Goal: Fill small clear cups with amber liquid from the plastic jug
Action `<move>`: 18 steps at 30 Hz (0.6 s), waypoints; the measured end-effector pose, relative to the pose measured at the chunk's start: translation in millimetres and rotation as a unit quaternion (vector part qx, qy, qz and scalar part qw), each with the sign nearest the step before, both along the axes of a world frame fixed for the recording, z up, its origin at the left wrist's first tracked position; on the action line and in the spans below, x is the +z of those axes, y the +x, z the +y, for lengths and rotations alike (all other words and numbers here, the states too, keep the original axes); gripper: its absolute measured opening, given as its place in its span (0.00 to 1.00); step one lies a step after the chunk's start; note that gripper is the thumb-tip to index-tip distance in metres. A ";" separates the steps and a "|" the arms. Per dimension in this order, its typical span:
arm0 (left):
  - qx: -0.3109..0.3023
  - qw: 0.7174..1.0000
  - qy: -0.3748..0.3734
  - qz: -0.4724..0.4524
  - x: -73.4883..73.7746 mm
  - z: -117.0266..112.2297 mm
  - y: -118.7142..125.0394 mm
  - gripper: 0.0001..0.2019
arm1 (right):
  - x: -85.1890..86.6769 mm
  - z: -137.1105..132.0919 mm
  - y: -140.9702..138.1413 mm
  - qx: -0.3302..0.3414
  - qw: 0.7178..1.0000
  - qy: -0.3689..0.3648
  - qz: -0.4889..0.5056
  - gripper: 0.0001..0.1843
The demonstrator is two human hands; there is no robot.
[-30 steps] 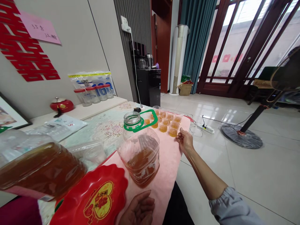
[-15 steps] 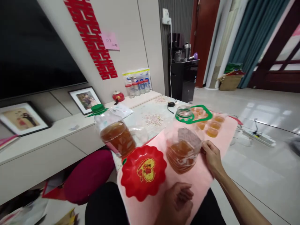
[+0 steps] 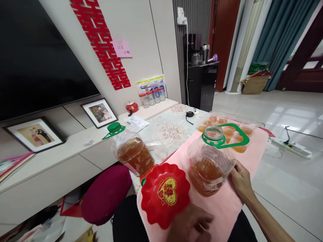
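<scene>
A clear plastic jug (image 3: 210, 174) of amber liquid stands uncapped on the pink mat (image 3: 222, 222), its green carry handle (image 3: 238, 134) sticking out to the right of the neck. My right hand (image 3: 241, 179) is closed against the jug's right side, some fingertips hidden behind it. Low in front, my left hand (image 3: 193, 222) is smeared by motion and overlaps the lower right rim of a red scalloped plate (image 3: 165, 195) with a gold heart design. Whether it touches the plate I cannot tell. Behind the jug sit several small clear cups of amber liquid (image 3: 239, 144).
At left, a second jug (image 3: 133, 153) with a green cap (image 3: 114, 127) holds amber liquid. A black tape measure (image 3: 189, 114) lies toward the table's back. A maroon stool (image 3: 107, 195) stands left of my legs. A power strip (image 3: 292, 147) rests on the floor at right.
The view has shifted, moving the scene rightward and down. My left hand has come over the plate's rim. The jug appears slightly nearer, my right hand still at its side.
</scene>
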State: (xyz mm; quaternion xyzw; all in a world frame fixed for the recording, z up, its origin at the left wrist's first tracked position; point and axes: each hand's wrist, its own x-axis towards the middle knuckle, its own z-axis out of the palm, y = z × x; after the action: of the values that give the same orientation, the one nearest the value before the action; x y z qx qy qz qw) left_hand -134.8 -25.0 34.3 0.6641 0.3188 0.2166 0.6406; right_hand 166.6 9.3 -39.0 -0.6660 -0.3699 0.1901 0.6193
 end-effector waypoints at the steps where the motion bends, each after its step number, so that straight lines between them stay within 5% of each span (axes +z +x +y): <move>1: 0.021 0.997 0.044 0.051 18.5 10.5 -8.8 0.19 | 0.0 -0.6 -0.2 0.001 1.000 -0.002 -0.004 0.18; 4: 0.117 0.965 0.174 0.159 61.2 47.6 -27.6 0.15 | 0.2 -2.3 -0.7 0.009 1.000 -0.006 -0.018 0.21; 7: 0.135 0.910 0.259 0.295 78.2 85.8 -32.2 0.17 | 1.5 -3.2 -1.4 0.018 0.999 -0.003 -0.030 0.25; 9: 0.128 0.863 0.298 0.387 80.5 108.7 -28.2 0.19 | 2.7 -3.3 -2.3 0.022 0.999 0.002 -0.037 0.26; 18: 0.097 0.753 0.296 0.580 66.7 174.0 -0.1 0.15 | 2.3 -2.0 -6.1 0.035 0.998 0.018 -0.050 0.25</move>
State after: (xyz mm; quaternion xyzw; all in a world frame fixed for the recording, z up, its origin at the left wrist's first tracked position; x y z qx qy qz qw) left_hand -134.9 149.0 100.9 0.7841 0.6119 -0.0660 0.0799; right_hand 160.5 7.2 -36.8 -0.6502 -0.4266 0.1711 0.6050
